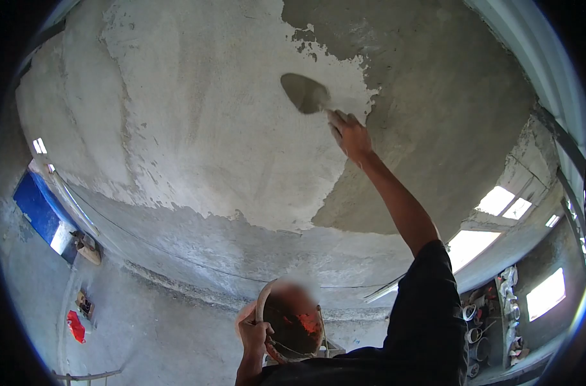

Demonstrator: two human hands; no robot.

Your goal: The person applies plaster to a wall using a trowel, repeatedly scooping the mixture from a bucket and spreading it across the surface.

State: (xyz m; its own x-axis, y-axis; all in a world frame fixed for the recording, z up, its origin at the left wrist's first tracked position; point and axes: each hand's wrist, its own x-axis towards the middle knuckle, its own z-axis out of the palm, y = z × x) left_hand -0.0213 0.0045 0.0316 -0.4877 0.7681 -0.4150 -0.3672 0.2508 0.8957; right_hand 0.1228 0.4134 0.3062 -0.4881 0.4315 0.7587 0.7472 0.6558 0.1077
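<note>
My right hand (351,136) is closed around the handle of a pointed trowel (303,94), held up against the wall with the arm stretched out. Its blade lies over a pale, dried-looking coat (222,122), left of a darker grey coat (441,96) with a ragged border. Low in the view, my left hand (255,336) grips the rim of a reddish bucket (262,301) close to my body. Dark grey material and an orange-red patch show inside the bucket; a blur covers its upper part.
A bare grey wall strip (209,241) runs below the coated area, crossed by a thin cable. On the floor at left lie a red item (76,327) and a sack (87,249) near a blue panel (38,207). Shelving with round containers (476,334) stands at lower right.
</note>
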